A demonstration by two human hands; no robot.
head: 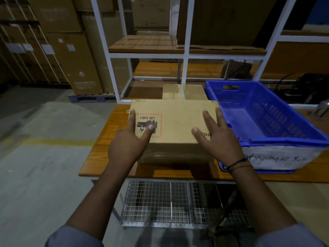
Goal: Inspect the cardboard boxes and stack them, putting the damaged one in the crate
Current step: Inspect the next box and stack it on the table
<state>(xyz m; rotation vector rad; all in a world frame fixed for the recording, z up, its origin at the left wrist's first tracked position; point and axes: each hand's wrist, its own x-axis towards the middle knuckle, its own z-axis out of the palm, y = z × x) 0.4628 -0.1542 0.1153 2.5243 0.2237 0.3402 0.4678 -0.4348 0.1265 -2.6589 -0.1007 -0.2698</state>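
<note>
While flat on cardboard box (179, 122), left fingers (132, 120), right fingers (209, 121) splayed.

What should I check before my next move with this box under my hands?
1. Hands placed: left hand and right hand rest on top of the cardboard box: ok.
2. Grip: fingers straight, not round any edge: not ok.
3. Damage: top face shows no dent, other faces hidden: cannot tell.
4. Blue crate has room inside: ok.
5. Second box behind has a bare top for stacking: ok.
</note>
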